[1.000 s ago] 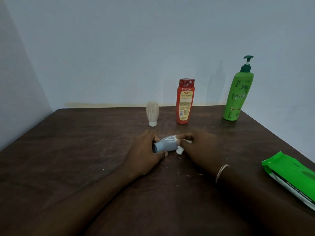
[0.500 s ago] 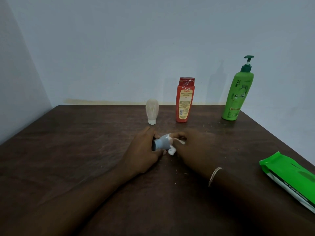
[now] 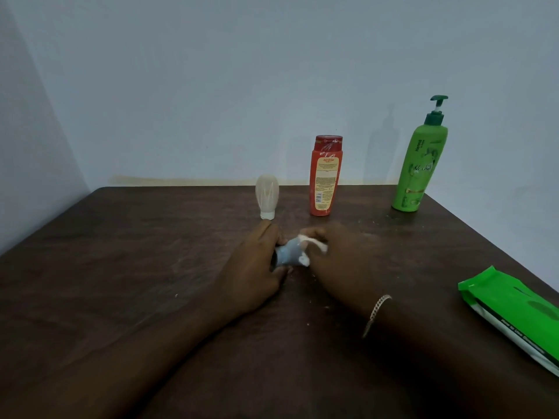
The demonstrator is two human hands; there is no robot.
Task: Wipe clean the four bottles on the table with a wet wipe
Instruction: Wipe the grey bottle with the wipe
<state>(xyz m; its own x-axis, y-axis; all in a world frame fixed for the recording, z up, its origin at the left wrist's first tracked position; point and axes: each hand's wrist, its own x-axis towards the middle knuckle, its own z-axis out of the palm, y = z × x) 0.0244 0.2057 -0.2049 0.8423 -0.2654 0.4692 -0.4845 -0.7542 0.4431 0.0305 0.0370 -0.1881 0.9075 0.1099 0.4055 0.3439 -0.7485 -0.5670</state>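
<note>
A small grey-blue bottle lies on its side between my hands at the middle of the dark wooden table. My left hand grips its dark capped end. My right hand presses a white wet wipe around the bottle's other end. Behind them stand a small translucent bottle on its white cap, a red-orange bottle and a tall green pump bottle.
A green pack of wet wipes lies near the table's right edge. Pale walls close off the back and left sides. Small white specks dot the tabletop around my hands.
My right hand has slid the wipe leftwards along the grey-blue bottle, covering more of it. My left hand has kept its grip in nearly the same spot.
</note>
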